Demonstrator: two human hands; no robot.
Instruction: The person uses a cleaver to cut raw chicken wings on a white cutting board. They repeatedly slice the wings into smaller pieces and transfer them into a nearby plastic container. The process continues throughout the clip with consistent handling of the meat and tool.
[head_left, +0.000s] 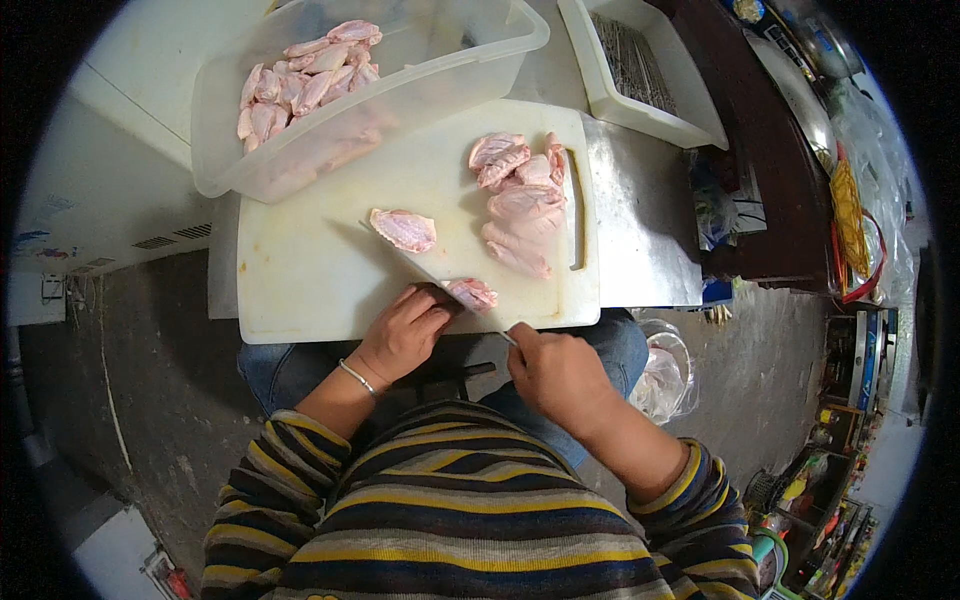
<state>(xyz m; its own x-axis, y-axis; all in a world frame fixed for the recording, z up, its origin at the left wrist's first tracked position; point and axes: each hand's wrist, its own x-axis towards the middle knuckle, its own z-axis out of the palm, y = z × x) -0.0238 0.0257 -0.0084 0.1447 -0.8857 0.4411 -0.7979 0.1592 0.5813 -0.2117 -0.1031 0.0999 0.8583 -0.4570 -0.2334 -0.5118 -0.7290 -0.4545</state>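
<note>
My right hand (555, 367) grips the handle of a kitchen knife (416, 268), its blade slanting up and left over the white cutting board (307, 262). Close against the blade's left side, the curled fingers of my left hand (409, 330) press down near the board's front edge; what lies under them is hidden. A cut piece of chicken wing (474, 295) rests just right of the blade. Beyond it, another chicken wing piece (405, 229) lies skin down by the knife's tip. Several chicken wings (525, 206) are heaped on the board's right side.
A translucent plastic bin (450, 64) holding many chicken wing pieces (311, 82) overlaps the board's far left corner. Back right, a white tray (649, 124) contains thin metal skewers (630, 60). The board sits on a metal tabletop (637, 225). A plastic bag (664, 382) is down by my right knee.
</note>
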